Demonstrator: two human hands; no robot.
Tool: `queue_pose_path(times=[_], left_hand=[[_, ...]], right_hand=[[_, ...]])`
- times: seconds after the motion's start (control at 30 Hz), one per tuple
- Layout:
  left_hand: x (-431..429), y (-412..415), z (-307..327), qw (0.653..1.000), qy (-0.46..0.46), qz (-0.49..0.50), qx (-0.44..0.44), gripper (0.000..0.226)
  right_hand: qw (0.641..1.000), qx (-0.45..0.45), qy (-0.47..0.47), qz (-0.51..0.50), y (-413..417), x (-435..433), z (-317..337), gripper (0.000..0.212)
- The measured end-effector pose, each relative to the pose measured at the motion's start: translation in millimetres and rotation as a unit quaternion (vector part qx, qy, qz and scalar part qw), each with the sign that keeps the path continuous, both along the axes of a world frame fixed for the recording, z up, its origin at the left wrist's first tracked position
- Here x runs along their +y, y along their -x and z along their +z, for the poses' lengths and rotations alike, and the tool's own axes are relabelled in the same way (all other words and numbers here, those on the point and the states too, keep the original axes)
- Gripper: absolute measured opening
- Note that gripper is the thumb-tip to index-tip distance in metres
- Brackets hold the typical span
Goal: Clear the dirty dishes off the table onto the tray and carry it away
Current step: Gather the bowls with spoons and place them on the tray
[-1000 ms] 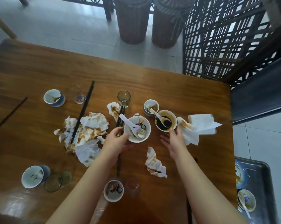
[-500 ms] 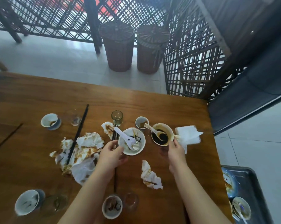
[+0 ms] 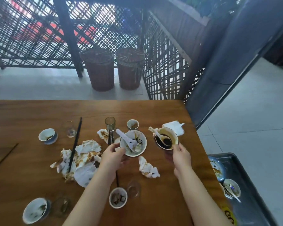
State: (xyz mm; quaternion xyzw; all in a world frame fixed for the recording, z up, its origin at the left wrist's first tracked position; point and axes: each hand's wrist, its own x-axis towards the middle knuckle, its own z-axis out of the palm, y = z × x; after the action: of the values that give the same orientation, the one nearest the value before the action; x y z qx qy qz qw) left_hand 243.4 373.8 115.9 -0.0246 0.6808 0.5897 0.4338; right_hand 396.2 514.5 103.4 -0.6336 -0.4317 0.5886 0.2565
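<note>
Dirty dishes crowded the middle of the wooden table, and both hands were on the job at once. The left hand gripped the near rim of the white bowl, a white spoon lying inside it. The right hand pinched the near rim of the sauce bowl at the white bowl's three o'clock, with dark sauce pooled in it and a stained spoon leaning out toward ten o'clock. Whether either bowl had left the wood, I could not tell. This looked like the pick-up step, early in the clearing, for cups, glasses, chopsticks and smeared napkins lay all around. The black tray waited off the table's edge at four o'clock of the view, used bowls already on it. The next move, as I judged it, called for swinging both bowls toward four o'clock, keeping the sauce bowl level so nothing slopped, and setting them on bare tray.
</note>
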Motion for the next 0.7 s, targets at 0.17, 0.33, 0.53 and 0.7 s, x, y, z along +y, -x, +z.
queue_pose_path(times=[0.17,0.33,0.53,0.7], left_hand=[[10.3,-29.7,6.2,0.999,-0.01,-0.046,0.013,0.015],[31.9,-81.5,12.5,0.993,-0.021,-0.114,0.023,0.02],[55.5,-177.6,21.9,0.988,-0.02,-0.15,0.018,0.016],[54.1,-269.7,26.7,0.985,-0.016,-0.17,-0.01,0.019]], right_hand=[[0.998,0.018,-0.01,-0.059,-43.0,-5.4,17.4,0.04],[0.994,0.013,-0.033,-0.101,-111.9,-1.3,23.5,0.031],[0.988,-0.021,-0.052,-0.142,-211.2,-4.4,37.7,0.027],[0.983,-0.006,-0.056,-0.176,-308.1,-12.6,38.4,0.021]])
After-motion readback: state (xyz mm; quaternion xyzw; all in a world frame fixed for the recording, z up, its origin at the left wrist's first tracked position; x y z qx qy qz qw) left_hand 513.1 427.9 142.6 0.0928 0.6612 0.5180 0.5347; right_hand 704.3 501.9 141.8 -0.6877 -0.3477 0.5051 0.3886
